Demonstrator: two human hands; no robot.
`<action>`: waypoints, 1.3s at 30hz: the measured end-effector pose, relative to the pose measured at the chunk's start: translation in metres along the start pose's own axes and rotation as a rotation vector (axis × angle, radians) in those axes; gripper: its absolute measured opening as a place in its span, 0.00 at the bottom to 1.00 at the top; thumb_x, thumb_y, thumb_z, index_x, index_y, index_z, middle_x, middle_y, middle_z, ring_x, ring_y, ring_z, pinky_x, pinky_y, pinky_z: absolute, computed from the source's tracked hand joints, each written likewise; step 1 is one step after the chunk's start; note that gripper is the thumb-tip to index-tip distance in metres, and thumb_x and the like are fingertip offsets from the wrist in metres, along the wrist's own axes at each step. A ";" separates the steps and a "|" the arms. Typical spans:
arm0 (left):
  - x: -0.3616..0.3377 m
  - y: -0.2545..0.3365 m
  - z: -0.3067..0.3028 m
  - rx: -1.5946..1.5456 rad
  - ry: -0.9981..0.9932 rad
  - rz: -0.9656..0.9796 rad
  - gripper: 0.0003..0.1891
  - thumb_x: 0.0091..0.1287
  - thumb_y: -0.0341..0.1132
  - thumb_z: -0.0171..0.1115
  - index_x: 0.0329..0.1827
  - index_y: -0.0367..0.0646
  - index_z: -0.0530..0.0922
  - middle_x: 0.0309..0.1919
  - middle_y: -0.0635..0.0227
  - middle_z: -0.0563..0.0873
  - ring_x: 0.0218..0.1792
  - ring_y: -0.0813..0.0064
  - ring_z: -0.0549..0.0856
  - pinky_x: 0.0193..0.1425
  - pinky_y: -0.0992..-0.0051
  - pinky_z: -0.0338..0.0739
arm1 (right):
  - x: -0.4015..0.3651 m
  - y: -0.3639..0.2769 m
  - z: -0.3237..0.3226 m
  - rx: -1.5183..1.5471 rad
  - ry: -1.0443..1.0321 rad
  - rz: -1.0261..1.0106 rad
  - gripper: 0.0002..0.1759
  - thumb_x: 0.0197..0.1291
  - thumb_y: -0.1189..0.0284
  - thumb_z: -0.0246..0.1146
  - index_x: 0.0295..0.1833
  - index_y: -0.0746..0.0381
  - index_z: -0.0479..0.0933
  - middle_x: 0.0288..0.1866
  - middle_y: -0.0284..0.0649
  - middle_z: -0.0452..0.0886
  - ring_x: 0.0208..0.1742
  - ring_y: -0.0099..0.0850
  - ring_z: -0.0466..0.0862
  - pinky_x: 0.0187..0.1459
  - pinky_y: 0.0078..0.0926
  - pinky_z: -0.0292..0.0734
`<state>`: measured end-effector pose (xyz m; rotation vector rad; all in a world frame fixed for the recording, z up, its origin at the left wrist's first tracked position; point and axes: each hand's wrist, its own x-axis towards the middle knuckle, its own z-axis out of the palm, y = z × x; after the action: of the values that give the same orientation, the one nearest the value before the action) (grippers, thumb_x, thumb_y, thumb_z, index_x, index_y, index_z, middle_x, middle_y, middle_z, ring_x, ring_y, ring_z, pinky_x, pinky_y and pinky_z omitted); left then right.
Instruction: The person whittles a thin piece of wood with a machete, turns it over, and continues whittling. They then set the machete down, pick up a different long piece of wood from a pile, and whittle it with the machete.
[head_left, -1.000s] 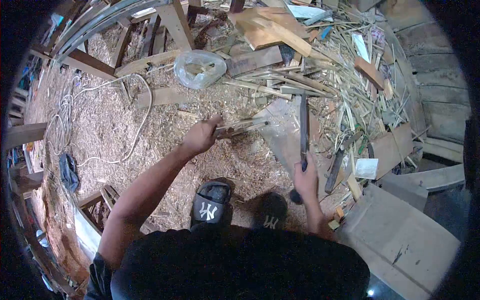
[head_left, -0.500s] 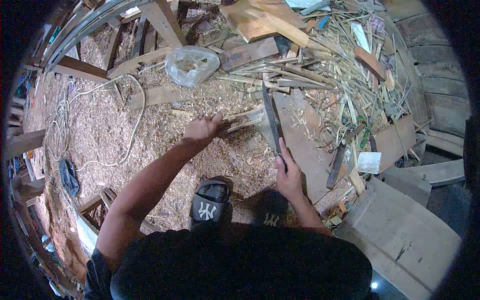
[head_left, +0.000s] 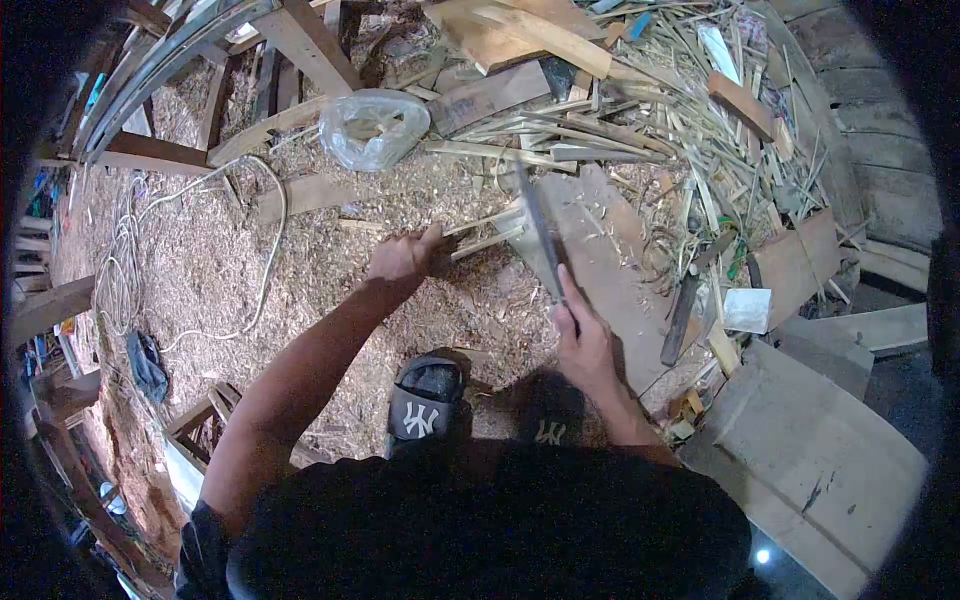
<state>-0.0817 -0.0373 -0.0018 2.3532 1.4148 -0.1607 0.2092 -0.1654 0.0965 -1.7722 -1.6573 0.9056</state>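
Observation:
My left hand (head_left: 402, 258) is closed around thin wooden strips (head_left: 488, 240), whose far ends point right, close to the blade. A long dark machete (head_left: 541, 224) is gripped by its handle in my right hand (head_left: 588, 350). Its blade slants up and to the left, smeared by motion near the tip. Beneath it lies a flat board (head_left: 600, 262) strewn with chips. The strips' near ends are hidden in my left fist.
Wood shavings cover the ground around my sandals (head_left: 428, 400). A clear plastic bag (head_left: 374, 130), a coiled cable (head_left: 282, 205) and a pile of split strips (head_left: 590, 135) lie ahead. A dark-handled tool (head_left: 684, 312) rests to the right, near a large panel (head_left: 815, 455).
The machete has tilted a little further left and its blade is now blurred. My left hand keeps hold of the strips, nearly in place. The whole view has shifted slightly.

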 end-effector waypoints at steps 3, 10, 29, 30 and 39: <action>-0.002 0.001 0.003 0.014 0.147 0.050 0.15 0.69 0.40 0.55 0.57 0.52 0.69 0.34 0.54 0.87 0.30 0.49 0.87 0.29 0.53 0.81 | -0.005 -0.009 0.002 0.086 0.029 0.067 0.28 0.72 0.72 0.50 0.76 0.58 0.61 0.54 0.57 0.80 0.50 0.48 0.83 0.54 0.37 0.76; -0.001 -0.004 0.007 -0.013 0.143 0.081 0.22 0.68 0.44 0.57 0.65 0.54 0.68 0.34 0.55 0.87 0.28 0.50 0.87 0.29 0.53 0.81 | -0.004 -0.011 0.004 0.001 -0.086 0.091 0.29 0.71 0.73 0.50 0.76 0.61 0.60 0.63 0.61 0.76 0.61 0.52 0.80 0.59 0.38 0.75; 0.000 0.002 0.001 0.040 0.110 0.044 0.16 0.71 0.40 0.53 0.61 0.55 0.69 0.32 0.57 0.87 0.27 0.53 0.88 0.27 0.54 0.81 | 0.001 -0.023 0.005 0.041 -0.059 0.030 0.28 0.72 0.73 0.50 0.76 0.58 0.60 0.63 0.61 0.75 0.62 0.56 0.77 0.60 0.42 0.74; 0.000 0.003 0.002 0.064 0.062 0.012 0.16 0.70 0.40 0.53 0.60 0.55 0.69 0.32 0.56 0.87 0.27 0.52 0.88 0.27 0.54 0.81 | -0.001 -0.026 0.007 0.088 0.010 -0.014 0.29 0.71 0.73 0.51 0.77 0.55 0.60 0.61 0.61 0.76 0.61 0.59 0.77 0.58 0.46 0.76; 0.001 0.010 -0.016 -0.026 -0.067 -0.047 0.21 0.72 0.46 0.52 0.66 0.57 0.66 0.39 0.53 0.87 0.33 0.46 0.87 0.34 0.50 0.82 | -0.004 -0.021 0.002 0.034 -0.011 0.052 0.27 0.73 0.71 0.49 0.76 0.59 0.61 0.61 0.65 0.75 0.62 0.54 0.79 0.60 0.41 0.74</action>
<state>-0.0739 -0.0352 0.0151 2.2726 1.4327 -0.2302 0.1946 -0.1679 0.1120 -1.7984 -1.5999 0.9628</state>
